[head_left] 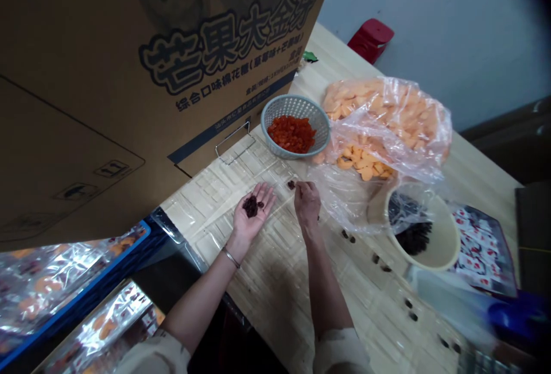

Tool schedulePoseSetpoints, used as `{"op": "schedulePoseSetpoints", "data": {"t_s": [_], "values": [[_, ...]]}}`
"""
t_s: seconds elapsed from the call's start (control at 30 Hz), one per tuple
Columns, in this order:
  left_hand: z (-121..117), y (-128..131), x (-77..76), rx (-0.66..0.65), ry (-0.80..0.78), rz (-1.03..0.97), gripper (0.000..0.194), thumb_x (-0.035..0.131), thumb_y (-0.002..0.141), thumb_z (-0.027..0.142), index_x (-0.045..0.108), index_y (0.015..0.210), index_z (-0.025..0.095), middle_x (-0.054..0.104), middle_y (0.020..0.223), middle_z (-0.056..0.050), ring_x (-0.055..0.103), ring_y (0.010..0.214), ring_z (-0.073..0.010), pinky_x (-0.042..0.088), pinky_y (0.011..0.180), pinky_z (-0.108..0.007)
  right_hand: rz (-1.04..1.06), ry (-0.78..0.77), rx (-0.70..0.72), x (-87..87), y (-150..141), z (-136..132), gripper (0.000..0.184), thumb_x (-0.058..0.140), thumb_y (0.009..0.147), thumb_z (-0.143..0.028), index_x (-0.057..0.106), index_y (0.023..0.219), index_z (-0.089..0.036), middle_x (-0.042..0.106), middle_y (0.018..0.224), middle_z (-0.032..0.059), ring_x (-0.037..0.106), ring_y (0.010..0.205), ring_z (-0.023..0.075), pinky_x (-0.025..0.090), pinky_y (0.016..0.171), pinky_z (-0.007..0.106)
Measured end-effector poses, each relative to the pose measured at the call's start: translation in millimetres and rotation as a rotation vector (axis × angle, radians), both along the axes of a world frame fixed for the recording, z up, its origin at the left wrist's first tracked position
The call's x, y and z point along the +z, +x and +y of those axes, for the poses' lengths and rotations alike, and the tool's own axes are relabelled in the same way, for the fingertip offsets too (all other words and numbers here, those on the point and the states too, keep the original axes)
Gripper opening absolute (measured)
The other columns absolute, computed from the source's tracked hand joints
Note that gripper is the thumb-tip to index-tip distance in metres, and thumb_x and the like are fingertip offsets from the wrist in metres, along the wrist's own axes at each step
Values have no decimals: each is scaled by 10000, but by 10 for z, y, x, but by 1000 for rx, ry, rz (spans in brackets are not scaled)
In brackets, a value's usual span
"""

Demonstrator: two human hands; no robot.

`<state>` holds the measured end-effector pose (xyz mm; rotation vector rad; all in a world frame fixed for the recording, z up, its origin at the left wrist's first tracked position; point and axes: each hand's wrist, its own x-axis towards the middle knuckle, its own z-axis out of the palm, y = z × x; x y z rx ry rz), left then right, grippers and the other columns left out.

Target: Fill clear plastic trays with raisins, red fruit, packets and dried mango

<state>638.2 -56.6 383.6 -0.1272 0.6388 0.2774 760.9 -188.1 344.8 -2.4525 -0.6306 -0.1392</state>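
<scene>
My left hand (253,213) lies palm up over a clear plastic blister tray (224,213), cupping a small heap of dark dried fruit pieces (250,206). My right hand (307,202) is pinched, its fingertips at a dark dried fruit piece (291,184) on the tray. Further dark pieces (374,258) sit spaced along the tray. A cream bowl (447,242) holding more dark fruit (413,237) stands to the right, partly behind clear plastic.
A large printed cardboard box (129,76) looms over the left side. On the wooden table stand a grey mesh basket (275,116) of diced red fruit and a clear bag (387,127) of orange slices. Foil packs (43,288) lie at lower left.
</scene>
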Motion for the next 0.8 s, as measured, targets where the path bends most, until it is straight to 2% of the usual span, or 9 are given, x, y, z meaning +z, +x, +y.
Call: {"op": "schedulePoseSetpoints", "data": {"t_s": [0.13,0.23,0.33,0.47,0.57,0.63,0.8], "values": [[23,-2,-28,-12,4,-3,398,420,901,175,613,1247,136,658,1267,-134,549,1275,-283,479,1044,-478,90,-157,-51,-98,132,7,226,501,933,-215,719,931,-156,628,878,92,564,747,200,410,665,291],[1,-32,-70,-21,-4,3,394,416,905,170,608,1246,121,658,1269,-136,547,1278,-280,471,1054,-473,110,-190,-37,-193,202,77,208,534,899,-155,723,813,-153,604,796,82,554,743,200,397,664,289],[-16,-60,-103,-27,-14,6,401,418,907,172,597,1262,126,654,1277,-135,544,1281,-282,461,1065,-479,108,-195,-44,-234,201,110,247,489,891,-104,715,803,-153,605,804,92,556,785,214,414,707,304],[-1,-77,-103,-34,-12,12,409,420,902,163,593,1271,138,650,1284,-128,543,1282,-284,463,1064,-479,82,-152,-42,-182,147,73,242,458,923,-160,700,921,-146,611,914,115,568,844,231,450,750,329],[15,-77,-80,-31,-4,24,415,429,893,159,590,1274,129,655,1268,-137,549,1275,-286,479,1049,-476,36,-40,4,-141,159,101,233,455,941,-197,680,984,-157,608,945,105,574,849,219,466,780,331],[17,-69,-67,-29,0,26,423,431,891,161,585,1284,136,655,1264,-140,551,1273,-285,490,1038,-473,20,-3,50,-140,203,174,231,456,939,-191,683,975,-170,612,924,93,575,844,212,468,772,322],[22,-34,-66,-29,18,-23,407,410,913,191,600,1271,153,646,1285,-129,547,1276,-292,489,1031,-489,74,-91,106,-87,246,334,249,474,907,-144,708,827,-170,615,817,88,574,819,214,459,721,304]]}}
